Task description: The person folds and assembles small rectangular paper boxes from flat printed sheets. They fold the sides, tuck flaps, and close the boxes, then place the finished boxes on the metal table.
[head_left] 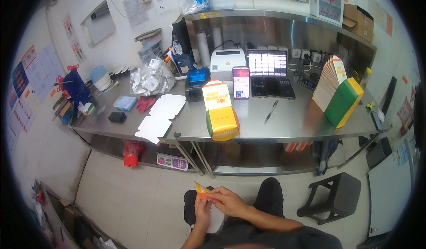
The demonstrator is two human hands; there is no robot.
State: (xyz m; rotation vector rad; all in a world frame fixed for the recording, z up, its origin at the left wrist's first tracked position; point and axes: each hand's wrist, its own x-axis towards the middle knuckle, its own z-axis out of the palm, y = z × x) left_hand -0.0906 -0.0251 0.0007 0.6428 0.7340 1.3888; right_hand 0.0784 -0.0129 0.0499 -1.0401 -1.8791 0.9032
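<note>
Low over the lap, well below the worktop, both hands pinch a flat yellow-orange carton blank, left hand and right hand closed on its edges; it looks light, thin, easily creased; best held by the edges.

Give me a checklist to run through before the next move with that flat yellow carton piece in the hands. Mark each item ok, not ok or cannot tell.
1. Flat yellow-orange carton piece held in both hands: ok, left hand below it, right hand beside it.
2. Grip firm, fingers clear of the folds: cannot tell, too small.
3. Finished yellow box on the steel counter within the edge: ok, though close to the front edge.
4. Stack of flat cartons at the counter's right end: ok, fanned on edge against a green and yellow box.
5. White flat sheets staying on the counter: not ok, one corner overhangs the front edge.
</note>
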